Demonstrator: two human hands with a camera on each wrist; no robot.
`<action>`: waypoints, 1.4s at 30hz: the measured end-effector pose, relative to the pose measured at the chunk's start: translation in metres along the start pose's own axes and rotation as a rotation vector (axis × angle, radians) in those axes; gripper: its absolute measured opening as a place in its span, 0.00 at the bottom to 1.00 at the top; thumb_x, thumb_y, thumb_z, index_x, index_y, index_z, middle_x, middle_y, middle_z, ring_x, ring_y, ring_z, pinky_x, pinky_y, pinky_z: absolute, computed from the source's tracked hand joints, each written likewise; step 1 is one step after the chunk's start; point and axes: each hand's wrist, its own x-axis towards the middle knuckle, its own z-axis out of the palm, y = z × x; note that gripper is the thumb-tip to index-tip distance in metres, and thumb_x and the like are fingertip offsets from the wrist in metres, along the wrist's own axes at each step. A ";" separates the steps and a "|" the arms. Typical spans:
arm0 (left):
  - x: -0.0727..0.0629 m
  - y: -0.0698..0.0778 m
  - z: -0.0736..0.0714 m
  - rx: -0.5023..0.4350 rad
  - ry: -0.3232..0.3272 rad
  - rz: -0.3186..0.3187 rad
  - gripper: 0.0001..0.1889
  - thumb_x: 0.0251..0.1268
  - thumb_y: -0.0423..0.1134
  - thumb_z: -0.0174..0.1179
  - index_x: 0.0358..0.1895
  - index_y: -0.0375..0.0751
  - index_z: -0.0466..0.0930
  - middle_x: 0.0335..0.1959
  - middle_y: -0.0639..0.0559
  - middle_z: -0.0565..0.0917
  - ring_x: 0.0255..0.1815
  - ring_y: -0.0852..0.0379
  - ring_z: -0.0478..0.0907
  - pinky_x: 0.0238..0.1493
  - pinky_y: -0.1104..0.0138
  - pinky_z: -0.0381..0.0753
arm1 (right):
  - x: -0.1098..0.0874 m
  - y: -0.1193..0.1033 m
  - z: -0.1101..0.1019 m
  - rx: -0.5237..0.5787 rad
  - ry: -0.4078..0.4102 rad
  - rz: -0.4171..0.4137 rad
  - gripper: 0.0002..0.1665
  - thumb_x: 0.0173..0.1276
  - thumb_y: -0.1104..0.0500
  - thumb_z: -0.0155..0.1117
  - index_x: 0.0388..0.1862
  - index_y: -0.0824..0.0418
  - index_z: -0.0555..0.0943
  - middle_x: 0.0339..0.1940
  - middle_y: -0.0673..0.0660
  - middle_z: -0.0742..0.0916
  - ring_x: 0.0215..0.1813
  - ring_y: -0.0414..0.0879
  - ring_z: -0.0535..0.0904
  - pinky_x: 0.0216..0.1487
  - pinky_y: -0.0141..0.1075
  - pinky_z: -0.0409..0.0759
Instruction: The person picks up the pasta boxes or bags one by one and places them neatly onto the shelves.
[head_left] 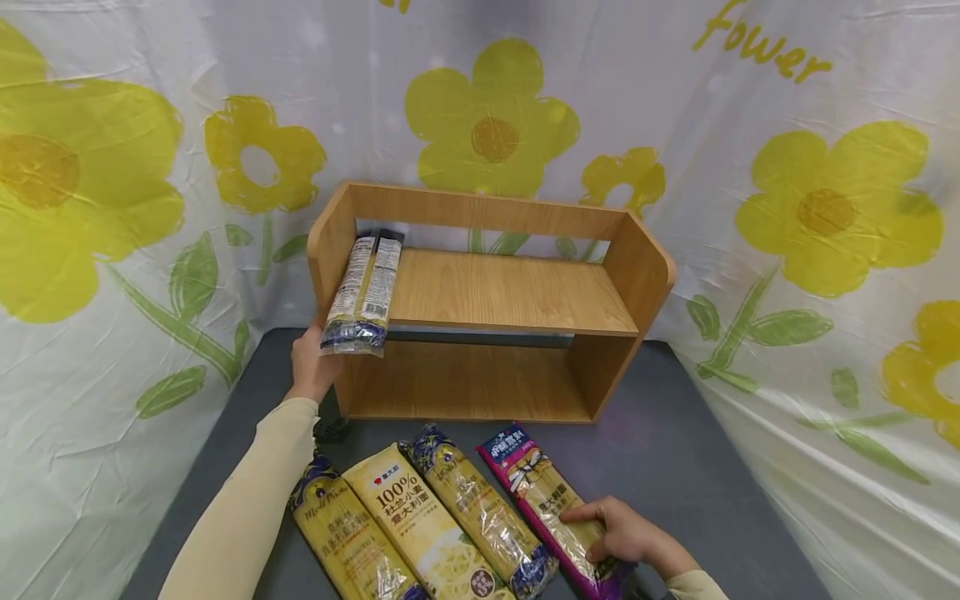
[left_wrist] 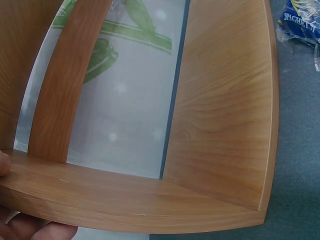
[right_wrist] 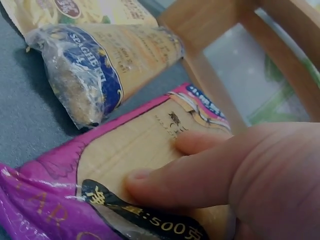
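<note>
My left hand [head_left: 311, 367] grips the left side panel [head_left: 324, 250] of a wooden two-tier shelf; in the left wrist view the thumb is above the panel's edge and the fingers [left_wrist: 55, 231] below. Just beside that hand, a clear-and-blue pasta pack [head_left: 363, 292] leans back on the upper tier, its lower end jutting past the front. My right hand [head_left: 630, 533] touches a purple-edged spaghetti pack [head_left: 551, 500] lying on the table. In the right wrist view, its thumb and a finger rest on the top face of that pack [right_wrist: 125, 145]; the other fingers are mostly hidden.
Left of the purple pack lie a blue-ended spaghetti pack [head_left: 480, 508], a cream pasta pack [head_left: 423, 517] and another blue-ended pack [head_left: 352, 533]. The wooden shelf [head_left: 510, 292] stands at the back of the dark table [head_left: 697, 483], before a flower-printed curtain [head_left: 825, 208].
</note>
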 end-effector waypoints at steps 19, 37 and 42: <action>0.003 0.003 0.001 0.035 -0.010 -0.034 0.21 0.78 0.38 0.46 0.55 0.20 0.77 0.33 0.28 0.81 0.27 0.39 0.78 0.25 0.59 0.71 | -0.016 0.003 -0.005 0.234 0.055 0.129 0.36 0.53 0.72 0.69 0.65 0.75 0.77 0.60 0.70 0.84 0.39 0.44 0.79 0.36 0.32 0.80; 0.004 0.002 0.001 0.049 -0.023 -0.024 0.21 0.79 0.37 0.45 0.57 0.20 0.76 0.29 0.30 0.81 0.22 0.43 0.75 0.22 0.62 0.68 | -0.034 -0.010 -0.022 0.422 -0.052 -0.064 0.37 0.61 0.72 0.65 0.69 0.83 0.66 0.61 0.48 0.86 0.49 0.35 0.82 0.46 0.28 0.82; 0.002 -0.001 0.001 0.054 -0.010 -0.005 0.21 0.78 0.38 0.45 0.57 0.21 0.76 0.30 0.28 0.82 0.24 0.40 0.76 0.24 0.57 0.70 | -0.032 -0.035 -0.040 0.408 -0.129 -0.202 0.32 0.66 0.74 0.59 0.69 0.83 0.66 0.66 0.39 0.83 0.65 0.29 0.77 0.61 0.23 0.74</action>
